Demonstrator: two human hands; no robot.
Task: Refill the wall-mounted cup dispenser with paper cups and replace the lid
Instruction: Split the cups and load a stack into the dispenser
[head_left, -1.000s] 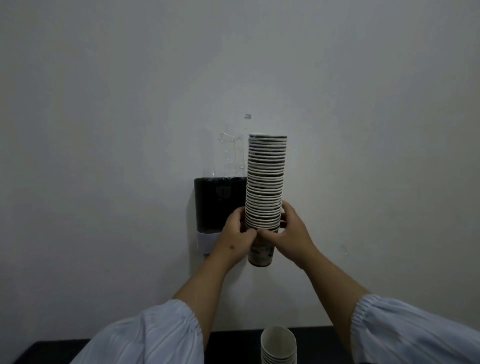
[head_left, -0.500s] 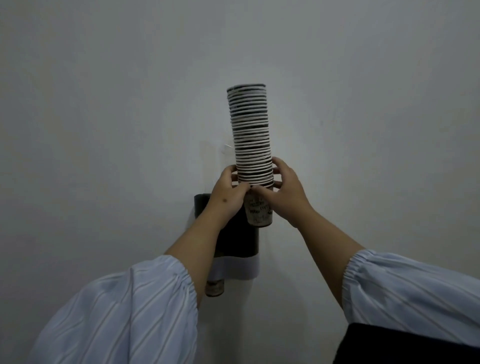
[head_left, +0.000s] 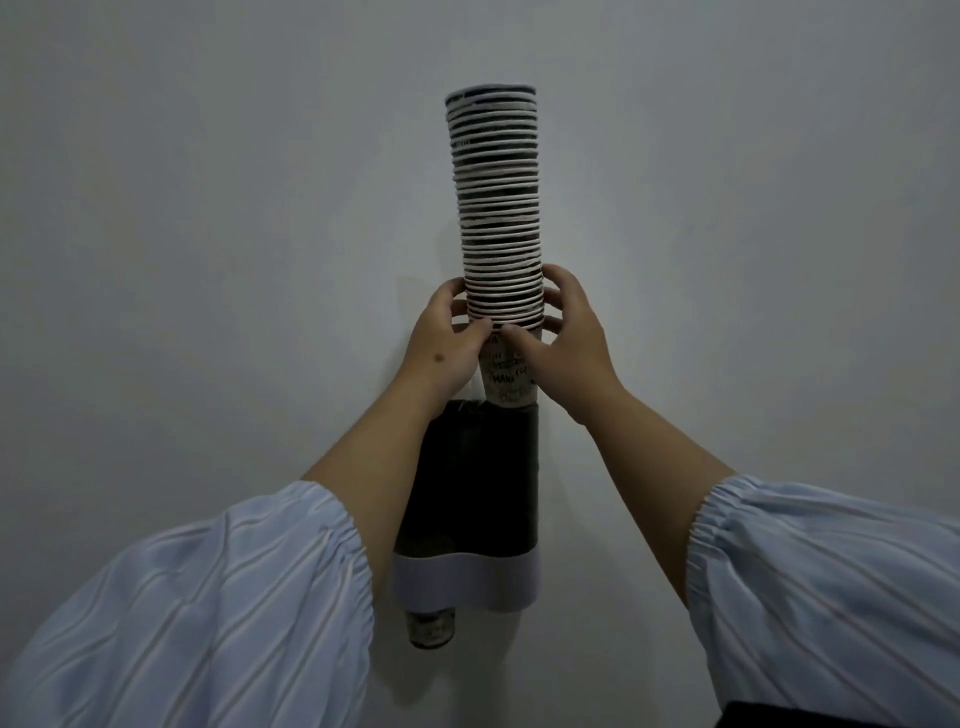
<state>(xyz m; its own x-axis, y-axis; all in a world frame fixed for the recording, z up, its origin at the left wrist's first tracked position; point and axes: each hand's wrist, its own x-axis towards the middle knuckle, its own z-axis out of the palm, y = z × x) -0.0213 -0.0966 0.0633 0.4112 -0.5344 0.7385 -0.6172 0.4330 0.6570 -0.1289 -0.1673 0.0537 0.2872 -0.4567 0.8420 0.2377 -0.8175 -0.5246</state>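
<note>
A tall stack of nested paper cups (head_left: 497, 208) stands upright in front of the wall, its bottom cup just above the top of the wall-mounted dispenser (head_left: 480, 478). My left hand (head_left: 444, 338) grips the stack's lower end from the left. On the other side my right hand (head_left: 563, 338) grips the same end. The dispenser is a dark tube with a white band at its base. One cup (head_left: 431, 629) pokes out underneath it. No lid is in view.
A plain pale wall fills the view. A dark edge (head_left: 831, 719) shows at the bottom right corner. My light striped sleeves cover the lower left and lower right.
Both hands have lifted the cup stack up and to the left, from beside the dispenser's right side to over its top. The view has tilted, so the table and the second stack are gone.
</note>
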